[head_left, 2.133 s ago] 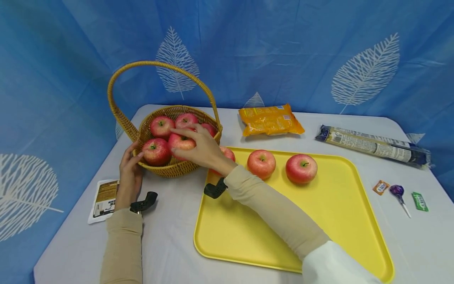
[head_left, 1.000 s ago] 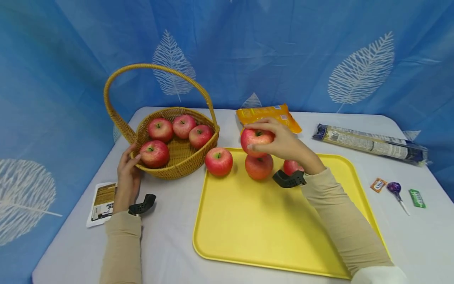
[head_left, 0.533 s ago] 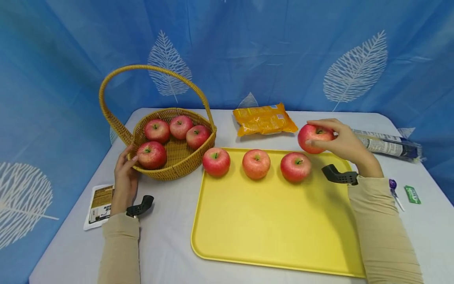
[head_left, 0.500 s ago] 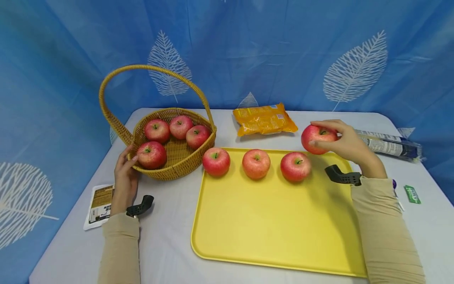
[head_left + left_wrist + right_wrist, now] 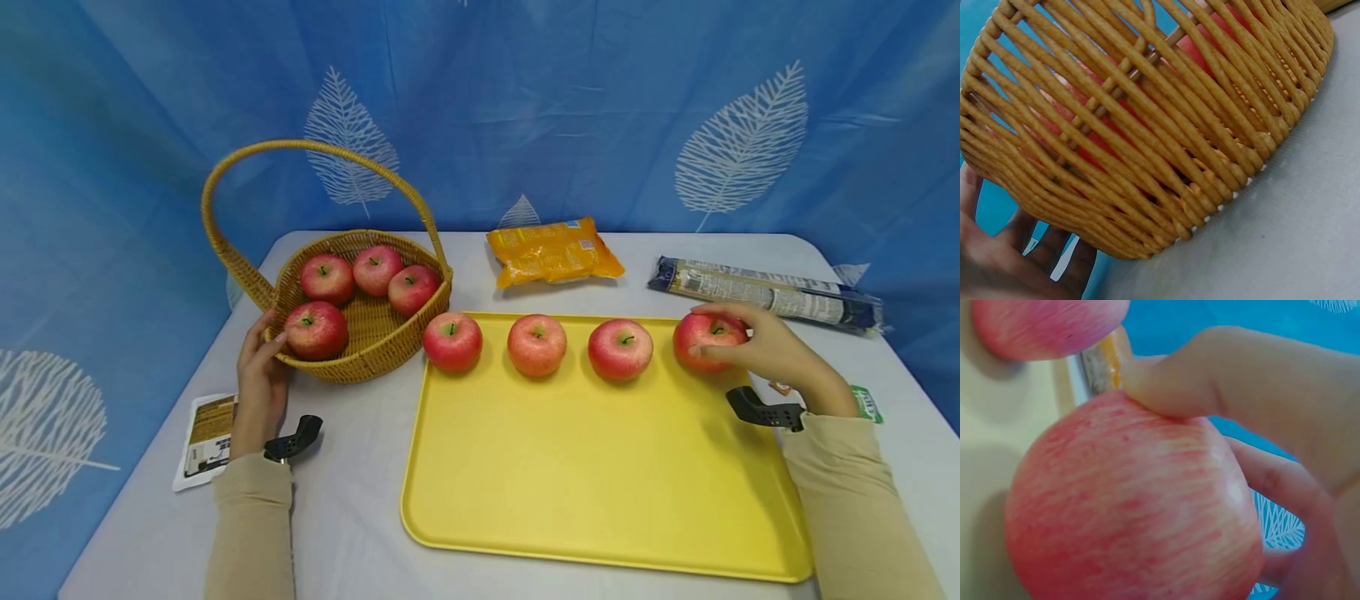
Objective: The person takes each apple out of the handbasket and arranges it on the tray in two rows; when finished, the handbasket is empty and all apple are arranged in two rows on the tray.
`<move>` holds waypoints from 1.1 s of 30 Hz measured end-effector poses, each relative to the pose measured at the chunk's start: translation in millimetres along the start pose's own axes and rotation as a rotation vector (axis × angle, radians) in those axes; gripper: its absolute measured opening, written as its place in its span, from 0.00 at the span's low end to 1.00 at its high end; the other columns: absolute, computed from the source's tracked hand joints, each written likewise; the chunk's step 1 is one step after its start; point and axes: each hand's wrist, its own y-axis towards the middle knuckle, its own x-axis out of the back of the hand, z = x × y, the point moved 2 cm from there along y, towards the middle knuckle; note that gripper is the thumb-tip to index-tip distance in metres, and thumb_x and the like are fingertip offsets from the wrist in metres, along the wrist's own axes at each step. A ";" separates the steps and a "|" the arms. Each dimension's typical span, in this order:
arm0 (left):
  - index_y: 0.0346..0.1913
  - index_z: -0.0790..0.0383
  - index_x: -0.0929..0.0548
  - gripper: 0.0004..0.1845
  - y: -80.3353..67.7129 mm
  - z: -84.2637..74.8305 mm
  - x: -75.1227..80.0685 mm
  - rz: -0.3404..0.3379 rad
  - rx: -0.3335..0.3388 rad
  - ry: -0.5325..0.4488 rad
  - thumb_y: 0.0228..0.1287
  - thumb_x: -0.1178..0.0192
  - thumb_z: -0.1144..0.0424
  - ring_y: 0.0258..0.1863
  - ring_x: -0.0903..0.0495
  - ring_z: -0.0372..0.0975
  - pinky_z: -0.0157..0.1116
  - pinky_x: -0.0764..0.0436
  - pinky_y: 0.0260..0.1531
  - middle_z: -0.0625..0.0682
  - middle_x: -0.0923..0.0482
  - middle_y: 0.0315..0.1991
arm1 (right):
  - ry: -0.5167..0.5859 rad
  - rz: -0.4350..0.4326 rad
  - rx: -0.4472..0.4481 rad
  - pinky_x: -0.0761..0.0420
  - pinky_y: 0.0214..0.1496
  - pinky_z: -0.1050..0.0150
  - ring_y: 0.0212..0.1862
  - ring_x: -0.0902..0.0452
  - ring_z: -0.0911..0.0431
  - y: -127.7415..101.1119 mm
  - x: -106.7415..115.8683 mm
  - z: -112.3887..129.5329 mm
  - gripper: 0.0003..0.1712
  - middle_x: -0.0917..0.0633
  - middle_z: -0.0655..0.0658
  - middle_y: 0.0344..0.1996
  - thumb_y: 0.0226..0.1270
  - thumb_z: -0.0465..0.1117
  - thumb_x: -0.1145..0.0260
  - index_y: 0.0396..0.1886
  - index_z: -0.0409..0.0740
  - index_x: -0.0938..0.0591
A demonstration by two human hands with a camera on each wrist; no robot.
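In the head view, my left hand [image 5: 260, 379] holds the left rim of a wicker basket [image 5: 375, 360], its thumb at the rim beside an apple [image 5: 317, 330]. Several red apples lie in the basket. The left wrist view shows the fingers [image 5: 1015, 234] against the woven side [image 5: 1147, 144]. My right hand [image 5: 783, 354] grips a red apple [image 5: 701, 342] at the far right corner of a yellow tray [image 5: 600, 467]. Thumb and fingers lie on opposite sides of this apple [image 5: 1135, 506] in the right wrist view; whether it touches the tray, I cannot tell.
Three apples stand in a row along the tray's far edge, the nearest to my right hand being one apple [image 5: 620, 349]. Behind lie an orange packet [image 5: 555, 252] and a long wrapped pack [image 5: 765, 292]. A white-edged pouch [image 5: 207, 437] lies left; a green sweet [image 5: 866, 404] lies right.
My right hand has lifted an apple out of the basket, carried it rightward over the tray and lowered it at the row's right end. My left hand has stayed at the basket rim.
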 end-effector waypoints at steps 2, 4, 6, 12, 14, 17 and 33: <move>0.65 0.51 0.38 0.27 0.4 1.1 0.3 -0.003 -0.004 0.002 0.63 0.50 0.62 0.70 0.53 0.38 0.38 0.60 0.70 0.44 0.52 0.69 | -0.002 0.009 0.012 0.25 0.40 0.61 0.51 0.35 0.42 -3.6 -2.7 -3.4 0.36 0.34 0.32 0.59 0.54 0.48 0.32 0.62 0.42 0.33; 0.65 0.51 0.37 0.26 1.1 2.0 0.5 -0.003 -0.006 0.004 0.63 0.50 0.62 0.69 0.52 0.38 0.39 0.60 0.70 0.45 0.51 0.69 | -0.007 0.013 0.027 0.26 0.38 0.64 0.50 0.35 0.45 -6.7 -5.6 -6.4 0.36 0.34 0.33 0.58 0.54 0.47 0.32 0.62 0.41 0.33; 0.65 0.51 0.37 0.26 1.8 2.5 -0.2 0.002 -0.008 -0.003 0.63 0.50 0.63 0.69 0.52 0.39 0.40 0.60 0.70 0.45 0.51 0.69 | -0.012 0.012 0.040 0.26 0.37 0.67 0.48 0.35 0.47 -9.8 -8.1 -8.4 0.36 0.33 0.33 0.56 0.54 0.46 0.32 0.61 0.40 0.33; 0.66 0.52 0.38 0.27 2.5 3.1 -0.5 0.004 0.003 -0.005 0.63 0.50 0.63 0.69 0.51 0.40 0.40 0.59 0.70 0.45 0.51 0.69 | -0.010 0.032 0.033 0.27 0.37 0.67 0.49 0.38 0.43 -16.6 -10.7 -9.3 0.36 0.36 0.31 0.54 0.53 0.45 0.31 0.60 0.38 0.34; 0.66 0.52 0.38 0.27 2.0 3.0 0.5 -0.003 0.002 -0.002 0.63 0.50 0.63 0.69 0.52 0.39 0.40 0.59 0.70 0.45 0.51 0.69 | -0.006 0.052 0.031 0.27 0.38 0.65 0.50 0.38 0.40 -17.0 -10.9 -8.7 0.37 0.38 0.30 0.55 0.54 0.45 0.32 0.61 0.37 0.36; 0.66 0.52 0.38 0.27 1.4 2.8 1.9 -0.005 0.000 -0.003 0.63 0.50 0.63 0.70 0.52 0.39 0.39 0.60 0.70 0.45 0.52 0.69 | -0.006 0.072 0.034 0.26 0.40 0.61 0.51 0.39 0.39 -17.6 -11.0 -7.9 0.39 0.38 0.29 0.55 0.54 0.45 0.32 0.62 0.36 0.38; 0.66 0.51 0.39 0.28 0.1 -0.7 0.6 -0.003 0.002 0.010 0.63 0.50 0.62 0.70 0.54 0.39 0.40 0.62 0.70 0.45 0.53 0.70 | 0.008 0.122 -0.005 0.32 0.50 0.35 0.56 0.40 0.32 -25.1 -13.6 -11.7 0.57 0.46 0.23 0.62 0.54 0.46 0.32 0.71 0.39 0.61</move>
